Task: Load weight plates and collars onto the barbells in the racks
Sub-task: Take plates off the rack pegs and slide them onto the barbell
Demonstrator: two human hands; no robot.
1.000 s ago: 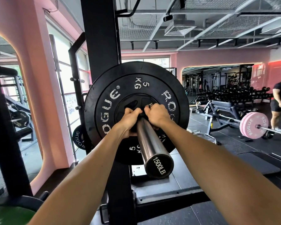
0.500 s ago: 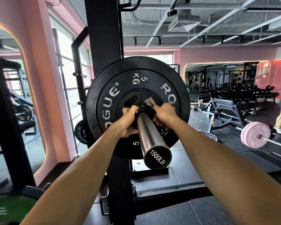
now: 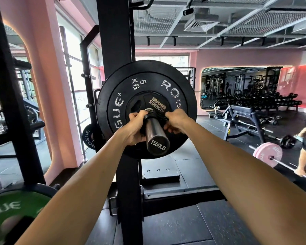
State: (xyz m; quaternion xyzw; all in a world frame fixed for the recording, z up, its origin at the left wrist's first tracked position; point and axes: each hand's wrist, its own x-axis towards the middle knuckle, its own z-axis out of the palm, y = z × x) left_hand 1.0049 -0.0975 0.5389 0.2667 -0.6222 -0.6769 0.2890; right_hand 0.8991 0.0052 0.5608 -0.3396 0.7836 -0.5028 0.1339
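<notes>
A black 5 kg Rogue plate [image 3: 124, 85] hangs on the steel barbell sleeve [image 3: 155, 131], whose end cap reads 1500LB. A smaller black Hammer Strength plate [image 3: 157, 104] sits flat against it. Around the sleeve, just in front of the small plate, is a black collar [image 3: 149, 116] with a metal ring. My left hand [image 3: 135, 127] grips the collar's left side. My right hand [image 3: 175, 121] grips its right side. Both hands hide most of the collar.
The black rack upright [image 3: 116, 41] stands behind the plates, its base frame [image 3: 175, 197] on the floor below. A green Rogue plate [image 3: 12, 211] sits at lower left. At right, a person bends over a barbell with a pink plate [image 3: 267, 154]. A bench [image 3: 242, 112] stands beyond.
My view has moved closer and my hands have dropped slightly on the sleeve, uncovering the Hammer Strength plate's lettering. The person at right has bent down to the pink-plated barbell.
</notes>
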